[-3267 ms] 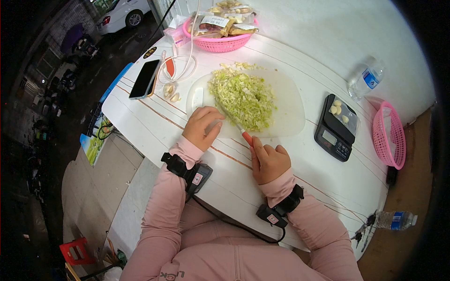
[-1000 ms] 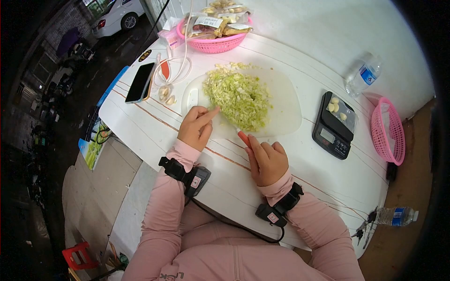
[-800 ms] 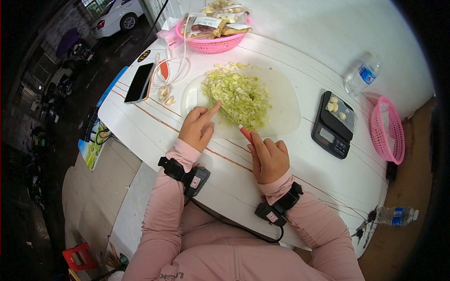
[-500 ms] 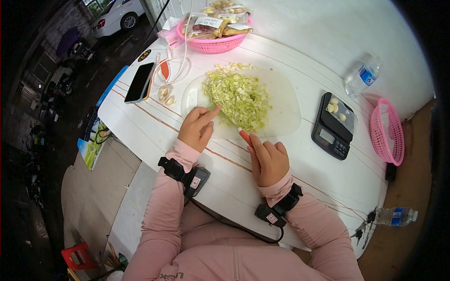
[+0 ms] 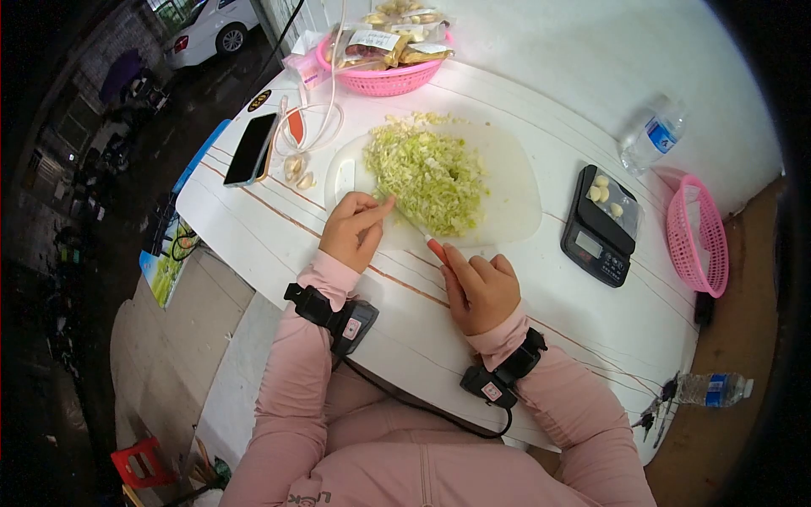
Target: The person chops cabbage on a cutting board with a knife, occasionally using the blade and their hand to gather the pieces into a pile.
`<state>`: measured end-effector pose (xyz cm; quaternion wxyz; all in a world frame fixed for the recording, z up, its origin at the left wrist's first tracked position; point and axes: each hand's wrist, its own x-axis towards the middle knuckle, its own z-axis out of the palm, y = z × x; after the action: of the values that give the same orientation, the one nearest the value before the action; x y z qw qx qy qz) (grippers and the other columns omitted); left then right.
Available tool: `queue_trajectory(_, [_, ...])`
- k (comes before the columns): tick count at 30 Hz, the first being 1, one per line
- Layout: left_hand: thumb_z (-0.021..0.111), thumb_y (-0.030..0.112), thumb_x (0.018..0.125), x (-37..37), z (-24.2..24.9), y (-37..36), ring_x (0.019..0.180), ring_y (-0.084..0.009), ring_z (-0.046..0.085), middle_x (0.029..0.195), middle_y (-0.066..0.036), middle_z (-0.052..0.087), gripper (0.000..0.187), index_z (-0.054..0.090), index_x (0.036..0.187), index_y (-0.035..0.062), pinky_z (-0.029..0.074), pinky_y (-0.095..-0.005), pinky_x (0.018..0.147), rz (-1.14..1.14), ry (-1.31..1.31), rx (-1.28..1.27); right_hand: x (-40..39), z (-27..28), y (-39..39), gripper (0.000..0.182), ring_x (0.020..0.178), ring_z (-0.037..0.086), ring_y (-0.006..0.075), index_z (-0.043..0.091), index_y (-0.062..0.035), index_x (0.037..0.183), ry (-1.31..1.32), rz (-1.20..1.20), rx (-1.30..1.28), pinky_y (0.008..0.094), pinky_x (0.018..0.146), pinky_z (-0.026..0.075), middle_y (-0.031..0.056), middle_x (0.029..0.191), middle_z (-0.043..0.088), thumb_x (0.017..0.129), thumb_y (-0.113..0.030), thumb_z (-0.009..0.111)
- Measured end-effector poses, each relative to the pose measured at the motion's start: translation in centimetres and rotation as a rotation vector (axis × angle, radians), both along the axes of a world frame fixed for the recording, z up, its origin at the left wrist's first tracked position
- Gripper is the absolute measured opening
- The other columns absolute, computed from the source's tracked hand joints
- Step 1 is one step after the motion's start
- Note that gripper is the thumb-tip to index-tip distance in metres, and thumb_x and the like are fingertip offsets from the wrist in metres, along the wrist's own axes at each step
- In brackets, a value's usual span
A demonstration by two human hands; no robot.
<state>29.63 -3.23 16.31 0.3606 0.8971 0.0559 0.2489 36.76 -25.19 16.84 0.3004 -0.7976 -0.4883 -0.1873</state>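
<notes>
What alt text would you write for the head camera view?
Right hand grips a red-handled knife at a pile of chopped cabbage on a white cutting board; left hand rests at the pile's edge.

knife (image 5: 422, 237) blade mostly hidden under chopped cabbage (image 5: 431, 173)

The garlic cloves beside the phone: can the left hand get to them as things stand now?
Probably yes. The left hand rests at the near left edge of the cutting board, and the garlic cloves lie just beyond it on the bare table. Only the board's corner and a white cable are close by.
</notes>
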Motion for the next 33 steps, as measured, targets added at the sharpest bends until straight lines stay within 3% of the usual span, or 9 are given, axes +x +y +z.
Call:
queue_trajectory(2, [0.054, -0.008, 0.083, -0.1, 0.3, -0.1, 0.092, -0.0200, 0.057, 0.101, -0.010, 0.055, 0.042, 0.068, 0.120, 0.0066, 0.047, -0.0254, 0.078, 0.013, 0.028, -0.089, -0.3, 0.6, -0.3, 0.030, 0.049, 0.047, 0.0225, 0.061, -0.0038, 0.116, -0.014, 0.044, 0.056, 0.0332, 0.056, 0.039, 0.0036, 0.061, 0.053, 0.087, -0.012, 0.065])
queue_trajectory(9, [0.053, -0.010, 0.083, 0.3, -0.6, 0.2, 0.088, -0.0188, 0.058, 0.099, -0.009, 0.057, 0.041, 0.070, 0.117, 0.0065, 0.047, -0.0246, 0.075, 0.013, -0.018, -0.030, -0.4, -0.9, 0.2, 0.030, 0.047, 0.043, 0.0222, 0.063, -0.0024, 0.113, 0.051, 0.033, -0.045, 0.0338, 0.054, 0.036, 0.0031, 0.060, 0.051, 0.084, -0.008, 0.068])
queue_trajectory(14, [0.054, -0.011, 0.083, 0.1, -0.3, 0.2, 0.087, -0.0193, 0.058, 0.097, -0.010, 0.057, 0.042, 0.069, 0.117, 0.0062, 0.047, -0.0244, 0.075, 0.031, -0.035, -0.014, -0.1, 1.1, -0.4, 0.028, 0.049, 0.050, 0.0238, 0.063, -0.0033, 0.113, 0.001, 0.044, 0.073, 0.0341, 0.054, 0.037, 0.0070, 0.065, 0.060, 0.086, -0.009, 0.066])
queue_trajectory(17, [0.053, -0.012, 0.083, 0.1, -0.2, 0.2, 0.086, -0.0195, 0.058, 0.096, -0.010, 0.057, 0.042, 0.069, 0.118, 0.0061, 0.047, -0.0243, 0.075, 0.015, -0.031, -0.048, -0.2, 0.3, -0.4, 0.030, 0.050, 0.050, 0.0247, 0.061, -0.0024, 0.115, 0.044, 0.072, 0.068, 0.0346, 0.055, 0.039, 0.0064, 0.065, 0.059, 0.088, -0.015, 0.065])
queue_trajectory(23, [0.053, -0.012, 0.083, 0.2, -0.5, 0.3, 0.086, -0.0189, 0.058, 0.097, -0.010, 0.057, 0.043, 0.069, 0.119, 0.0062, 0.046, -0.0245, 0.074, 0.010, -0.029, 0.008, -0.2, -1.4, 0.1, 0.032, 0.049, 0.044, 0.0244, 0.061, -0.0028, 0.114, 0.062, 0.008, -0.036, 0.0354, 0.055, 0.037, 0.0051, 0.064, 0.055, 0.084, -0.010, 0.069])
queue_trajectory(26, [0.053, -0.011, 0.084, 0.1, 0.1, 0.2, 0.085, -0.0189, 0.057, 0.097, -0.010, 0.055, 0.046, 0.066, 0.124, 0.0081, 0.046, -0.0245, 0.073, -0.005, -0.023, 0.054, 0.0, -0.3, 0.1, 0.031, 0.053, 0.045, 0.0237, 0.061, -0.0033, 0.114, 0.008, 0.014, 0.095, 0.0350, 0.057, 0.037, 0.0054, 0.066, 0.054, 0.085, -0.011, 0.069])
queue_trajectory(29, [0.055, -0.007, 0.082, 0.2, 0.6, -0.2, 0.083, -0.0242, 0.055, 0.097, -0.012, 0.052, 0.053, 0.062, 0.130, 0.0121, 0.047, -0.0296, 0.071, 0.017, 0.020, -0.091, 0.1, 0.2, 0.0, 0.032, 0.055, 0.044, 0.0230, 0.062, -0.0035, 0.115, -0.024, -0.014, 0.131, 0.0344, 0.058, 0.037, 0.0053, 0.067, 0.052, 0.084, -0.011, 0.069])
queue_trajectory(33, [0.055, -0.006, 0.083, 0.4, -0.2, 0.2, 0.089, -0.0234, 0.053, 0.100, -0.011, 0.051, 0.054, 0.059, 0.134, 0.0120, 0.046, -0.0293, 0.078, -0.013, -0.019, 0.118, 0.2, -0.1, 0.1, 0.034, 0.055, 0.044, 0.0226, 0.062, -0.0036, 0.115, -0.055, -0.045, 0.125, 0.0339, 0.058, 0.036, 0.0049, 0.067, 0.051, 0.083, -0.010, 0.069])
